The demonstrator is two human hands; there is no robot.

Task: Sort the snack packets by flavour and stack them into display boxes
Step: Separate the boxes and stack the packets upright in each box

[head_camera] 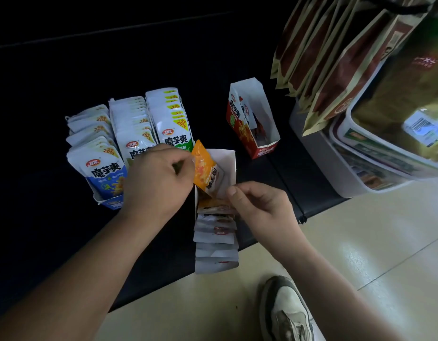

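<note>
My left hand point(158, 178) pinches an orange snack packet point(204, 168) and holds it tilted over the far end of a white display box point(229, 159). That box holds a row of several packets point(216, 230). My right hand point(259, 205) pinches the top edge of a packet in that row at the box's right wall. To the left stand three full rows of white packets: a blue box point(102, 158), a middle row point(133, 124) and a green row point(170, 114). A red display box point(252, 119) at the back holds a few packets.
All boxes rest on a dark surface point(65, 230) that ends at a pale tiled floor point(360, 242). Large brown bags point(331, 57) hang at the upper right over stacked white tubs point(360, 163). My shoe point(284, 311) is on the floor near the bottom.
</note>
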